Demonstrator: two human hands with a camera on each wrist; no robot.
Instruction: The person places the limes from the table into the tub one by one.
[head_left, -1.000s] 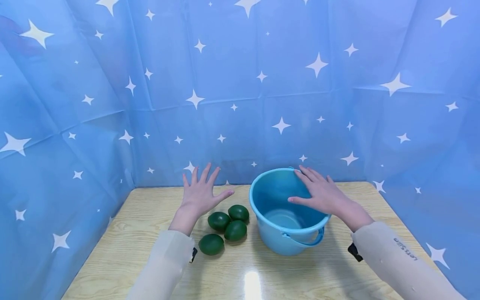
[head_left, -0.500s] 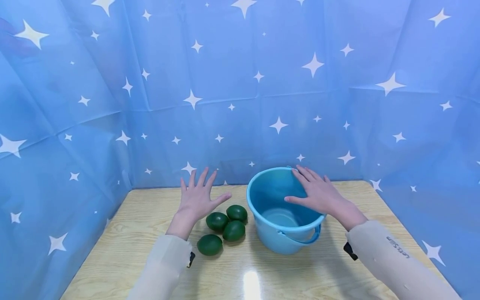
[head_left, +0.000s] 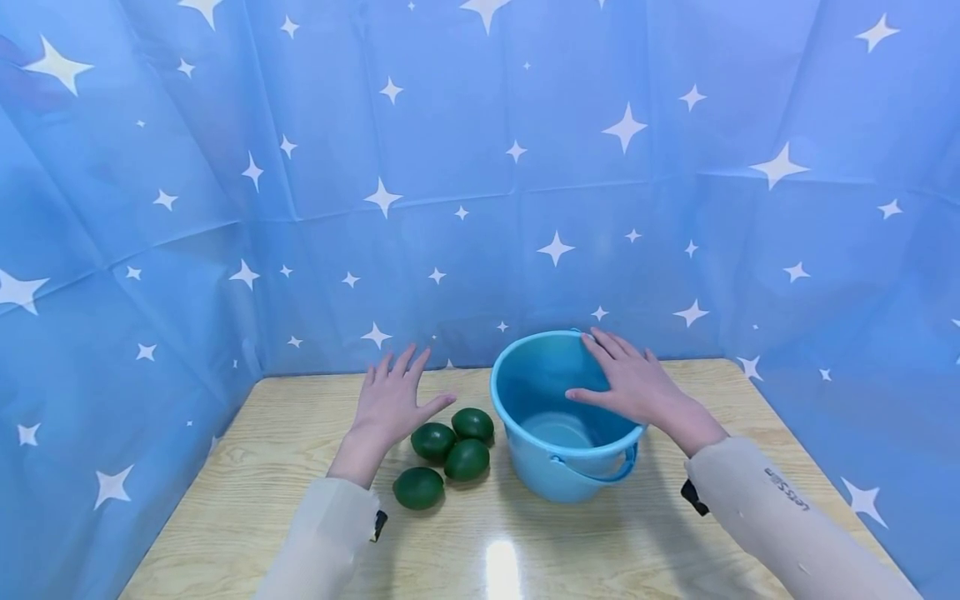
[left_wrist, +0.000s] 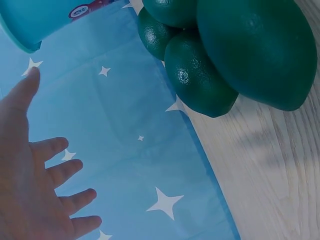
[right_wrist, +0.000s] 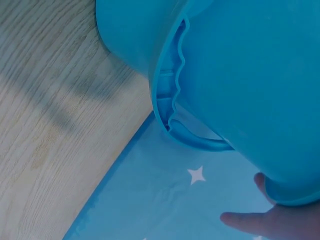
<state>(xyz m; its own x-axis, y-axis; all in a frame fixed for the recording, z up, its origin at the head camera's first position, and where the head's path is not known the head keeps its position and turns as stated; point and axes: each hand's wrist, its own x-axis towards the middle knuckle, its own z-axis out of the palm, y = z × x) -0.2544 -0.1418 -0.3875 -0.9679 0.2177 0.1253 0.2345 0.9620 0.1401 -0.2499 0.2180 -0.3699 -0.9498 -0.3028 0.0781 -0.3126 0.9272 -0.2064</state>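
My left hand [head_left: 386, 410] hovers over the table with its fingers straight and spread, holding nothing. Just right of it lie several dark green, shiny oval fruits [head_left: 467, 460] that look like limes, grouped close together. They fill the top of the left wrist view, where the nearest fruit [left_wrist: 260, 50] looks large. A light blue plastic bucket [head_left: 551, 471] stands right of the fruits, its mouth facing up and nothing visible inside. My right hand [head_left: 637, 383] is at the bucket's right rim, fingers extended and thumb over the opening. In the right wrist view the rim partly hides this hand [right_wrist: 292, 220].
The bucket's handle [head_left: 600, 479] hangs down on the near side. A wood-grain table [head_left: 240, 517] carries everything. Blue cloth with white stars [head_left: 450, 125] encloses the back and both sides. A bright light reflection [head_left: 502, 571] shows at the table's front.
My left hand has come down slightly, its fingertips lower in view. The whole scene has shifted a little left with the head. My right hand still lies at the bucket's rim.
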